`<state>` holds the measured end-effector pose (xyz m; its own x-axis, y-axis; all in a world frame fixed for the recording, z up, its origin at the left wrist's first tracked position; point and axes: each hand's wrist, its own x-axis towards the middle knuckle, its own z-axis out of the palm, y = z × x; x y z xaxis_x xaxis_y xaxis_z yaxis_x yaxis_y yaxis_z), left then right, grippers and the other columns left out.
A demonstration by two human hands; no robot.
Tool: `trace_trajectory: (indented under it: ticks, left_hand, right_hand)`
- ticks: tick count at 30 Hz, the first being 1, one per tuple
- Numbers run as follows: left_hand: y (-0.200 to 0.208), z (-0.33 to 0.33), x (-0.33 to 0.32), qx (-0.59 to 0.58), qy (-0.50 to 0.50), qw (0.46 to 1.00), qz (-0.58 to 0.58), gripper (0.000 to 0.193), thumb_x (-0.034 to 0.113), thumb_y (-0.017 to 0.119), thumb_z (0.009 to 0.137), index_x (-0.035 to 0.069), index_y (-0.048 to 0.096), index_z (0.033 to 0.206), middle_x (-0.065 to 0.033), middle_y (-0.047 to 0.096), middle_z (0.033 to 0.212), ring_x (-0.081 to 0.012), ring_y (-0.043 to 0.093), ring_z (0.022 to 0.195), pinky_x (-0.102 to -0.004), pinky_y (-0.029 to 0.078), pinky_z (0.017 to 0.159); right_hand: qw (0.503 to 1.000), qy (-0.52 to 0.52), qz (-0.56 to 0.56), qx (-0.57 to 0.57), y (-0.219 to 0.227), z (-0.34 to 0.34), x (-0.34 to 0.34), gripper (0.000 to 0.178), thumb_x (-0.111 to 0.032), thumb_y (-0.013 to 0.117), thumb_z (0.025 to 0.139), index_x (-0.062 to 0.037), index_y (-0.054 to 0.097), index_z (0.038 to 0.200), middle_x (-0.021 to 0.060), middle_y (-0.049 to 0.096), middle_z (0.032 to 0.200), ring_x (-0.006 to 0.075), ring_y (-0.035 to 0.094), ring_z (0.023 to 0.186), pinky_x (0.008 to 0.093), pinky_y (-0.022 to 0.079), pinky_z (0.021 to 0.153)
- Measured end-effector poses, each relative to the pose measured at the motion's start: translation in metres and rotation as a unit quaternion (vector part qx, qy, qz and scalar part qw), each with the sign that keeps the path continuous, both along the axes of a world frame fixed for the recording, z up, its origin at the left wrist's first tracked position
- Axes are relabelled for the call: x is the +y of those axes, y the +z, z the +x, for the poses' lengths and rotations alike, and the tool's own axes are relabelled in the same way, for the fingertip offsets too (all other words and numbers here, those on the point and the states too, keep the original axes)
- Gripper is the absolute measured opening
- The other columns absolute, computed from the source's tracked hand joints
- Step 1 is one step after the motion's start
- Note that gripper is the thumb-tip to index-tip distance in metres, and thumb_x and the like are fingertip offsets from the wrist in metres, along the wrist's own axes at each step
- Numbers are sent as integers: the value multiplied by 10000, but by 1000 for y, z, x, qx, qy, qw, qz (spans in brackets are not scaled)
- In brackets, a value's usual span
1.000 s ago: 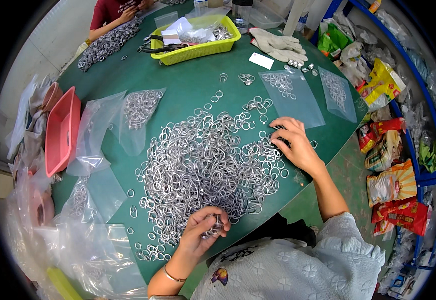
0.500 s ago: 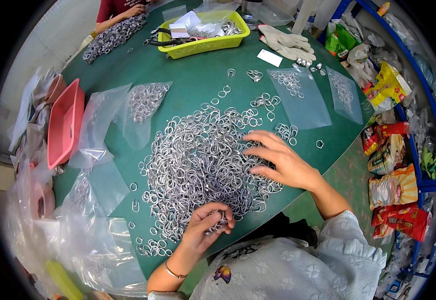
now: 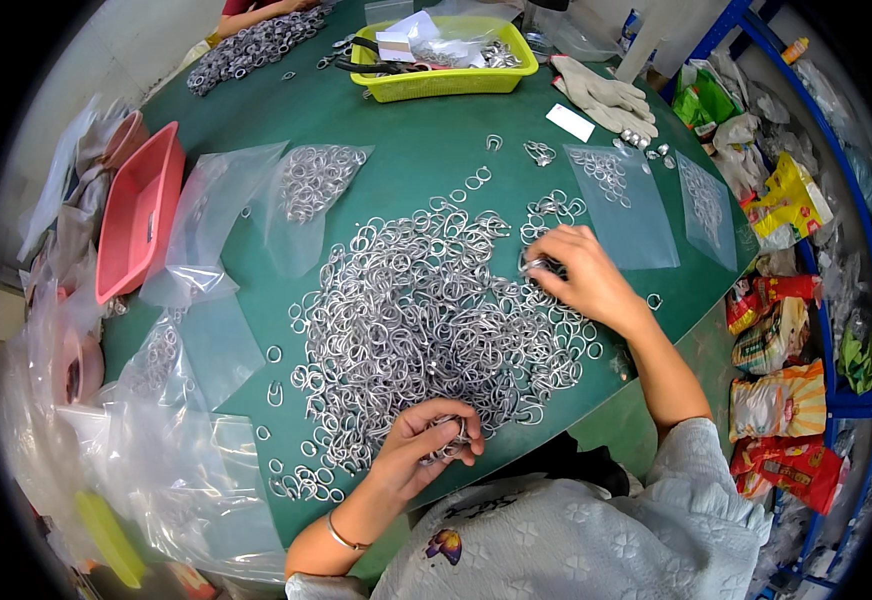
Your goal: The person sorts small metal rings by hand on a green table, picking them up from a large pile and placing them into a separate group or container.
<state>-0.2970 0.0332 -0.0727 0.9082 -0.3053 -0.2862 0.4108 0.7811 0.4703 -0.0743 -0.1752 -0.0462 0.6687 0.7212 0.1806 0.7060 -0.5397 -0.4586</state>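
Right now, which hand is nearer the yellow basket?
Right. The right hand is at the right side of the ring pile, the yellow basket beyond and leftward; the left hand, gripping rings, is at the pile's near edge, farther.

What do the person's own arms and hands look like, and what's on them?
Both the left hand and right hand are ungloved. A thin, silvery bangle circles the left wrist. Pale grey, textured sleeves leave the forearms bare.

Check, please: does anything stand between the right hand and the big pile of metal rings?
Nothing visible does. The right hand is at the right edge of the pile; the nearest plastic bag lies farther right.
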Motion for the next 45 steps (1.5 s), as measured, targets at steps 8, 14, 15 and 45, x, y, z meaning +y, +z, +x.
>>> trace_trajectory:
  ticks: [8,14,15,45]
  left_hand:
    - [4,3,1,4,-4,1000,8,213,134,587,903,34,600,1091,-130,590,933,-251,594,830,-303,505,662]
    - [3,2,5,5,8,1000,1,211,133,591,901,28,609,1082,-131,594,929,-247,601,833,-299,517,662]
    - [2,3,3,1,11,1000,-6,210,132,592,901,26,610,1081,-132,595,930,-248,603,837,-298,519,663]
    - [1,4,6,-42,-24,999,-5,244,122,598,911,22,602,1133,-111,621,989,-226,640,890,-299,553,700]
  right_hand:
    - [973,215,71,51,7,-24,41,438,-273,710,798,-62,603,1167,113,496,1316,319,393,1293,451,337,1046]
    - [973,227,-8,47,-2,-24,28,334,-301,673,838,-75,623,1079,81,520,1294,286,400,1299,435,364,1009]
    - [972,226,-22,56,2,-23,20,324,-300,672,840,-76,624,1068,74,526,1286,280,405,1296,430,370,1001]
    - [876,-57,261,401,-2,10,13,200,-66,598,909,15,640,1088,54,670,861,108,610,798,256,479,760]
